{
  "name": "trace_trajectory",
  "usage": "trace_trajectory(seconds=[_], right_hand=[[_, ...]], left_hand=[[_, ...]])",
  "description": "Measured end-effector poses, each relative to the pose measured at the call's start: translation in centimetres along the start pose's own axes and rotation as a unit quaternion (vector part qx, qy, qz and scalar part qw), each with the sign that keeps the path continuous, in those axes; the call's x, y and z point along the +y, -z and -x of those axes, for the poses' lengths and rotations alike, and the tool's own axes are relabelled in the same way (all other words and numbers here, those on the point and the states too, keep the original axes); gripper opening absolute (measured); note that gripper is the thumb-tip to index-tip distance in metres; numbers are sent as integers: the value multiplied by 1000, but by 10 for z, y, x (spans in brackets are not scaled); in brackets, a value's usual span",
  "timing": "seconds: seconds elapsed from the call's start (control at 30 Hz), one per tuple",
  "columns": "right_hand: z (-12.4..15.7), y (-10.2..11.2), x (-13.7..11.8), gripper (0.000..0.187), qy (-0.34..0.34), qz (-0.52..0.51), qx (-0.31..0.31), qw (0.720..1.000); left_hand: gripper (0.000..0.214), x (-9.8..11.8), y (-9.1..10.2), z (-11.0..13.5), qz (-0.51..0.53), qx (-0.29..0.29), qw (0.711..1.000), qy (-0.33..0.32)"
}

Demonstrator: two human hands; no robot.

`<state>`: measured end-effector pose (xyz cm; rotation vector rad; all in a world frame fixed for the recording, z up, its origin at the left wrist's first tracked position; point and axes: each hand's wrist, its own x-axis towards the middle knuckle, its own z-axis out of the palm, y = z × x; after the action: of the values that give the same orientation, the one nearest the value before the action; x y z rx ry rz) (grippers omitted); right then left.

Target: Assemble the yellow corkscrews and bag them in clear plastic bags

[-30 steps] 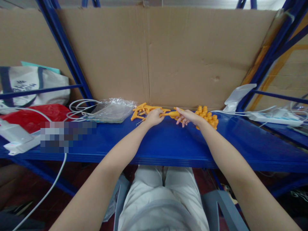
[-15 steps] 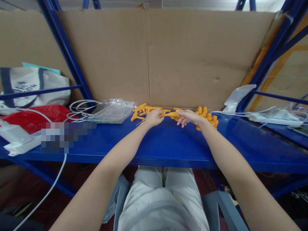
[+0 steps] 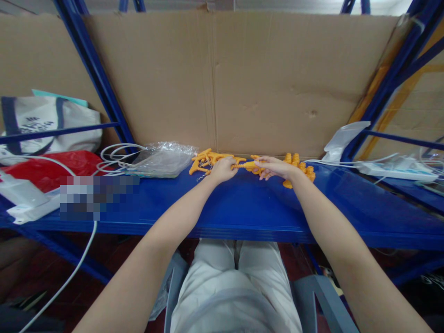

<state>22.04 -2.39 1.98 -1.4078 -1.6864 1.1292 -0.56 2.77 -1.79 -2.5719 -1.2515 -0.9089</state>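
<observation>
Piece (image 3: 248, 164), yellow and elongated, spans the gap between the hands above the blue shelf (image 3: 243, 203). Left hand (image 3: 224, 169): fingers closed, apparently pinching its left end. Right hand (image 3: 272, 167): fingers loosely curled at its right end; firm grip cannot be confirmed. Branched yellow parts (image 3: 204, 156) lie left of it; yellow cylindrical parts (image 3: 295, 159), right. Step in hand, as judged: two-handed handling. Next move calls for a steady left-hand pinch and controlled right-hand fingers.
</observation>
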Motion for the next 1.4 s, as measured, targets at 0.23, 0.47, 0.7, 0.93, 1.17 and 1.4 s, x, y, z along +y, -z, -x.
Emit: trace_trajectory(seconds=[0.23, 0.47, 0.7, 0.93, 1.17, 1.4], right_hand=[[-5, 2, 2, 25, 34, 18, 8, 999], [-3, 0, 2, 38, 23, 14, 18, 999], [-2, 7, 4, 30, 48, 25, 13, 998], [-2, 5, 0, 21, 60, 32, 41, 997], [-3, 4, 1, 25, 102, -13, 42, 994], [-1, -8, -4, 35, 95, 19, 51, 994]], left_hand=[[18, -2, -2, -1, 9, 4, 1000, -8], [20, 0, -1, 0, -2, -1, 1000, -7], [19, 0, -1, -1, -12, 0, 1000, -4], [18, 0, 1, 0, 4, 3, 1000, -6], [16, 2, 2, 0, 19, 15, 1000, 2], [17, 0, 4, 1, -13, 19, 1000, 3]])
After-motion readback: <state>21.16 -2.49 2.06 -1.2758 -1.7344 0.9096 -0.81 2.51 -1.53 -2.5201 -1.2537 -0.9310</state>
